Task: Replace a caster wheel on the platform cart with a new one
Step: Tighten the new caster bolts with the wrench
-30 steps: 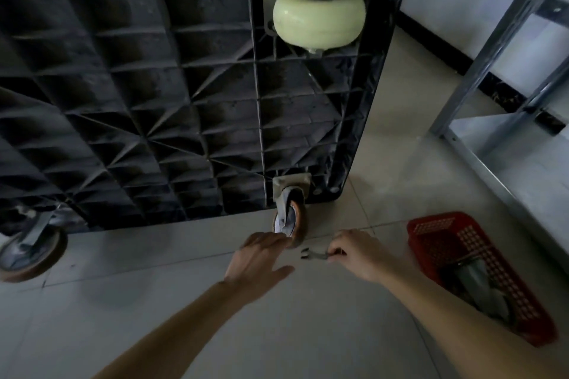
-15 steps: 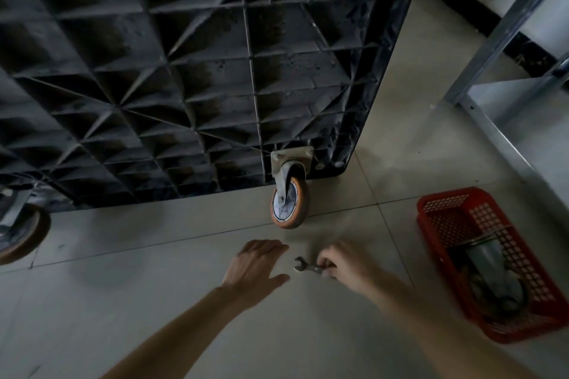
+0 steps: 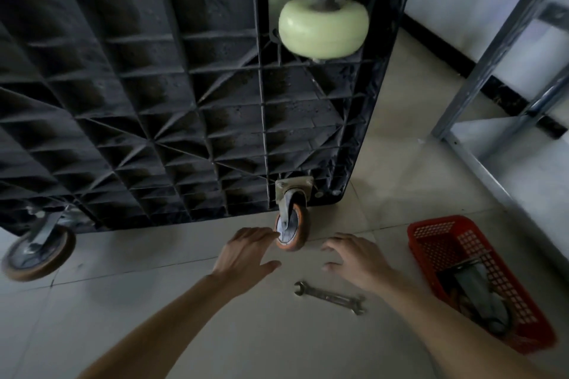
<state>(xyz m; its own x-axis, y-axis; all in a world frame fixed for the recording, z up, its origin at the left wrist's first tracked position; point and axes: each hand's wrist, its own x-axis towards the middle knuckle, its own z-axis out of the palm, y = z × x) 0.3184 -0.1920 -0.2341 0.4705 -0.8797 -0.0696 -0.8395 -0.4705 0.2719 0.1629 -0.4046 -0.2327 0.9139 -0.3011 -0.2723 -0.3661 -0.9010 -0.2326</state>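
Note:
The black platform cart stands on its edge, ribbed underside facing me. An orange-rimmed caster hangs at its lower right corner, and a pale green caster sits at the upper right. A third orange caster is at the lower left. My left hand is open, its fingertips touching the left side of the lower right caster. My right hand hovers open just right of that wheel, holding nothing. A double-ended wrench lies on the floor tile below my right hand.
A red mesh basket on the floor at the right holds a dark caster. A metal shelving frame stands at the far right against the wall. Pale floor tiles lie under my arms.
My right hand let go of the wrench, which now lies on the floor, and rose toward the caster. My left hand moved up to touch the wheel.

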